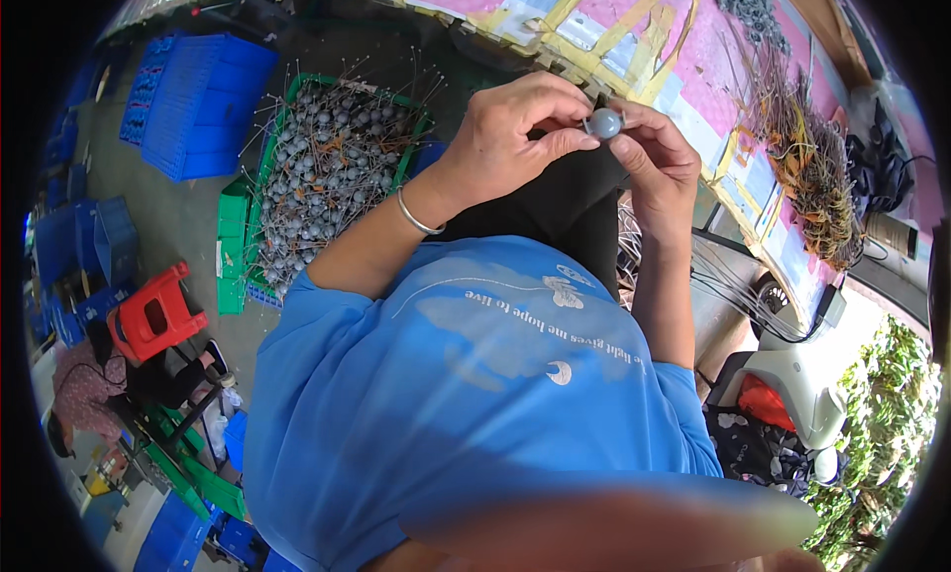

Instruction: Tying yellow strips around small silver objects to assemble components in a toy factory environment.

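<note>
My left hand [520, 131] and my right hand [659, 166] meet in front of me at the table's edge. Between their thumbs and forefingers sits a small grey ball-shaped part [605, 123], shiny on top. The left thumb tip presses against its left side, while the right fingers grip it from the right. Something small and dark rises behind the ball at the fingertips, too small to name. Fingers of both hands are curled, and a bangle [420, 213] circles my left wrist.
A green crate [248, 166] piled with grey balls on thin wires [337, 156] stands at left. The pink, taped table [634, 27] curves ahead, with a wire bundle [817, 176] and small grey parts [748, 7]. Farther off are blue crates [213, 106], a red stool [158, 312] and another person [94, 384].
</note>
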The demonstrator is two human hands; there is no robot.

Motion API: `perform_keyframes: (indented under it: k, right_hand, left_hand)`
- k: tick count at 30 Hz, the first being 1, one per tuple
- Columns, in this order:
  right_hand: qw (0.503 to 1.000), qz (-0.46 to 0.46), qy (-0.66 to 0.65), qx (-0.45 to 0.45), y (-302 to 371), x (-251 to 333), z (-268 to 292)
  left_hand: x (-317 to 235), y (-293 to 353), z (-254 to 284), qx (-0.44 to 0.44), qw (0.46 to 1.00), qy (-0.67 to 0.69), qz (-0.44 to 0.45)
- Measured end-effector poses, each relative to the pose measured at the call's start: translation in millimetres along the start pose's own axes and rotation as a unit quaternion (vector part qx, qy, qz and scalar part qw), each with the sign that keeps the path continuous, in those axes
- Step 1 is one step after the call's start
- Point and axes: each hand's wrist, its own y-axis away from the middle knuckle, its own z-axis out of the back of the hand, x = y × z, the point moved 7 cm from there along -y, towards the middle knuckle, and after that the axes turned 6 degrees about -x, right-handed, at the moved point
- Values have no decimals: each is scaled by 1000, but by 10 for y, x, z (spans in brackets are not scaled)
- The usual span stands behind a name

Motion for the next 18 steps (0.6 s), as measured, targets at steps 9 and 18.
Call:
perform_keyframes:
  k: [9, 18]
  right_hand:
    - [990, 16, 82, 109, -19, 189, -195]
    - [988, -50, 56, 132, -67, -284, -257]
  left_hand:
    - [-253, 127, 128, 65, 997, -24, -38]
    - [-218, 272, 398, -1, 996, -73, -52]
